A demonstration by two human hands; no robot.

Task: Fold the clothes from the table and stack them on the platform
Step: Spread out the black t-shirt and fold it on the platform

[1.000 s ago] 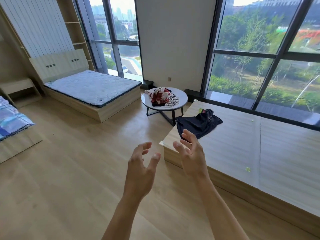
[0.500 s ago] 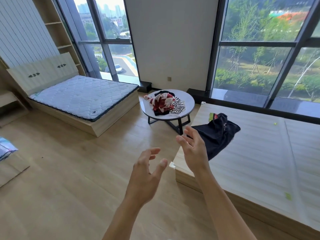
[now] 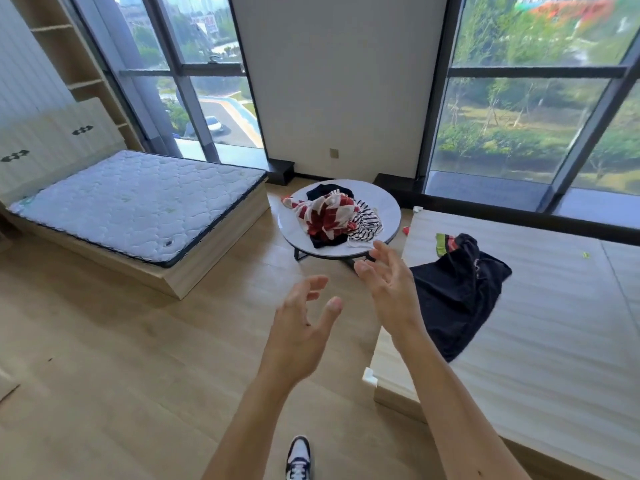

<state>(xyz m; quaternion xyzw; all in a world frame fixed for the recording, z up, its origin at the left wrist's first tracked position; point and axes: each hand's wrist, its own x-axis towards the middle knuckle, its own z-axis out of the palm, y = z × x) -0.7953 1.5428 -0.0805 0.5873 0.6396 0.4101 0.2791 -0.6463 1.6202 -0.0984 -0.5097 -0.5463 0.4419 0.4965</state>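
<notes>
Hovering mid-air, both hands spread, empty: left hand [image 3: 298, 327], right hand [image 3: 389, 282].

No text, label or number is legible anywhere.

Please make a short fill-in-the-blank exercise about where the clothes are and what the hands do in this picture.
The pile of clothes lies on the round ____.
One dark garment lies on the raised wooden ____.
The left hand and the right hand are open and hold ____.
Missing words: table, platform, nothing.
</notes>
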